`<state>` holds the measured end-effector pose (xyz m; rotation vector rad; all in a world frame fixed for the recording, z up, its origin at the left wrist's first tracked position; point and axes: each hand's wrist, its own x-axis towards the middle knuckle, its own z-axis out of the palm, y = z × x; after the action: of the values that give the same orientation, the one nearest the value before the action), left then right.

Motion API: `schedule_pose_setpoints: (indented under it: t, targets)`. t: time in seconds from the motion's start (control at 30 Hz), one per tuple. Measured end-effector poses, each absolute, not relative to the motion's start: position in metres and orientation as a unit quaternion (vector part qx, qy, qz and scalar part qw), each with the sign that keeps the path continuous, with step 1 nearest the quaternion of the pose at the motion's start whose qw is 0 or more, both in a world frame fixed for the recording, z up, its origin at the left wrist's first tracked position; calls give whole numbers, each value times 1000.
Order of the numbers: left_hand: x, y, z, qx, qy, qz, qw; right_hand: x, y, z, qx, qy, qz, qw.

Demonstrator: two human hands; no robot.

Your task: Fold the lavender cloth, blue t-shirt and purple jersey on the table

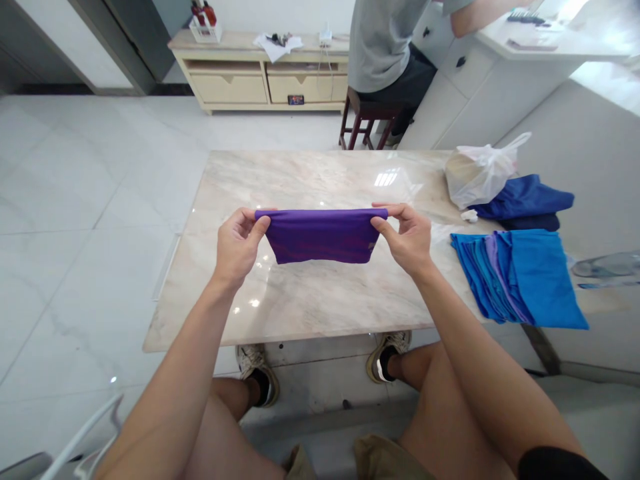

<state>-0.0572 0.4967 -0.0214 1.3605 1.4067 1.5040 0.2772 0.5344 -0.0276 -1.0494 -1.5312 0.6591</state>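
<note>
A purple piece of folded cloth (323, 237) is stretched level between my two hands, above the middle of the marble table (310, 307). My left hand (239, 243) pinches its upper left corner between thumb and fingers. At the upper right corner, my right hand (406, 237) grips the cloth the same way, thumb in front. The cloth's lower edge hangs down, slightly narrower than the top. A small pale mark shows near its right side.
Folded blue cloths (540, 277) lie overlapped at the table's right, beside a clear plastic bottle (607, 265). Behind them sit a dark blue cloth (530, 197) and a white plastic bag (483, 173). A person (383, 47) sits on a stool (367, 110) beyond the table, near a low cabinet (230, 88).
</note>
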Motion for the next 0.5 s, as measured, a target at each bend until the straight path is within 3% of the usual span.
schedule_pose_setpoints:
  t: [0.3,0.5]
  targets:
    - [-55,487,-30,485,585,535,369,267,521,-38,-528,-550,396,511]
    - [-52,488,-74,389,654,437,480,260,518,-69,-618,-481,486,389]
